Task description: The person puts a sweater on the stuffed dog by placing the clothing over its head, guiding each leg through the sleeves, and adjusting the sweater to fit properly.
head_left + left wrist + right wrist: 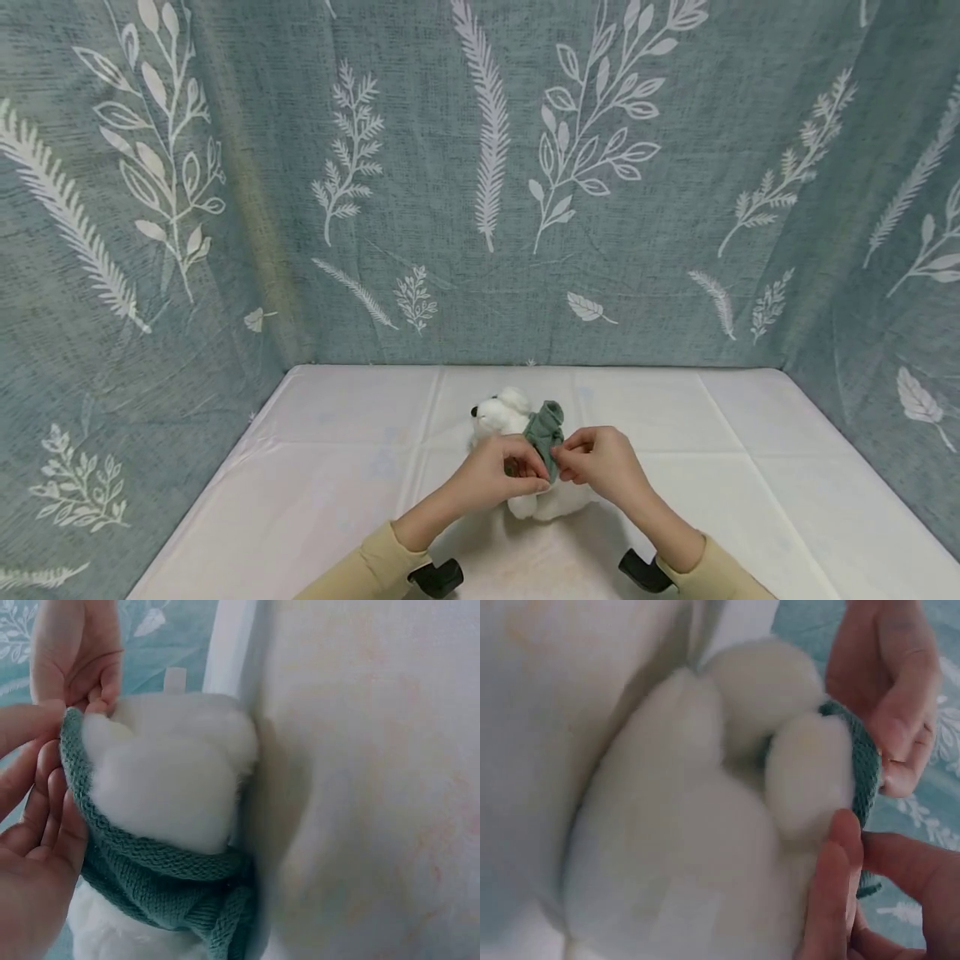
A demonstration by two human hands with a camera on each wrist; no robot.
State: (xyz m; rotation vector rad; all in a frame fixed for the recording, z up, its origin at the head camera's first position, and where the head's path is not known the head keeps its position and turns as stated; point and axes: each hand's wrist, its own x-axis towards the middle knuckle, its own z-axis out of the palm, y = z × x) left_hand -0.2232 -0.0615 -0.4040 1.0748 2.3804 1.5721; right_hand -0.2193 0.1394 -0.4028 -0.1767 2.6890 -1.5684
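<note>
A white plush animal with a dark nose lies on the table, its head toward the left in the head view. Around part of its body sits a green knitted garment, with a thick rolled edge. My left hand pinches that edge on the near side; the left wrist view shows the thumb and fingers on the knit band. Close beside it, my right hand pinches the knit too, its fingertips against a stubby white limb. Fingers partly hide the gripped edge.
A white cloth with fold creases covers the table. Green-blue curtains with white leaf prints hang behind it and at both sides. Black wrist devices sit by the beige sleeves. A small white tag sticks out from the plush.
</note>
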